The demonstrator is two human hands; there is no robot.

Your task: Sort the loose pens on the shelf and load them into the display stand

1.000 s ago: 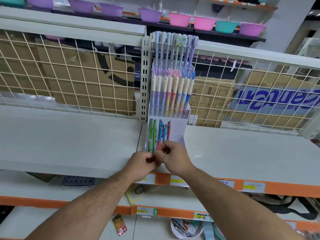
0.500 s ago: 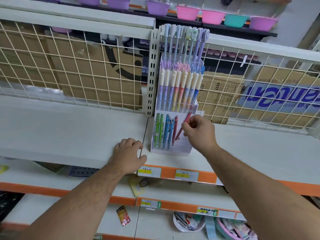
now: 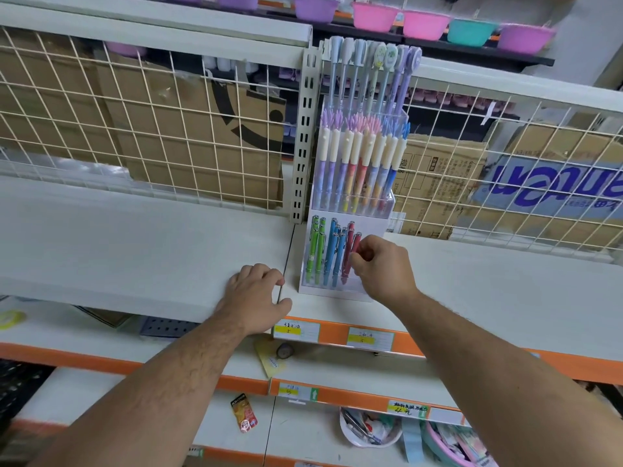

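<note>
Two forearms reach in from the near edge, over the orange strip with its price labels (image 3: pixel 296 332). The left hand (image 3: pixel 258 294) rests palm-down on the front of the white shelf (image 3: pixel 135 251), fingers relaxed, gripping nothing. Just to its right stands the clear display stand (image 3: pixel 333 291), square on the board. The right hand (image 3: pixel 384 267) is at the stand's front tier, thumb and curled fingertips pinching a red pen (image 3: pixel 354 249) that stands nearly upright, point down, at the right end of the row. We judge it to be mid-seating, not yet let go. Beside it, same tier: blue pens (image 3: pixel 333 254), then green pens (image 3: pixel 315 251) at the left, grouped by colour. Middle tier: pastel pens with cream caps (image 3: pixel 357 163), packed close. Rear tier: tall slim pens with novelty tops (image 3: pixel 367 72). Progress: all three tiers are loaded and sorted. We spot no other loose pen on the shelf in this view, so we reckon the job is near its end, with the release of the red one outstanding. Behind the stand run wire mesh (image 3: pixel 151 129) and cardboard cartons (image 3: pixel 202 156). Farthest, up top, is a row of plastic basins (image 3: pixel 374 16).
</note>
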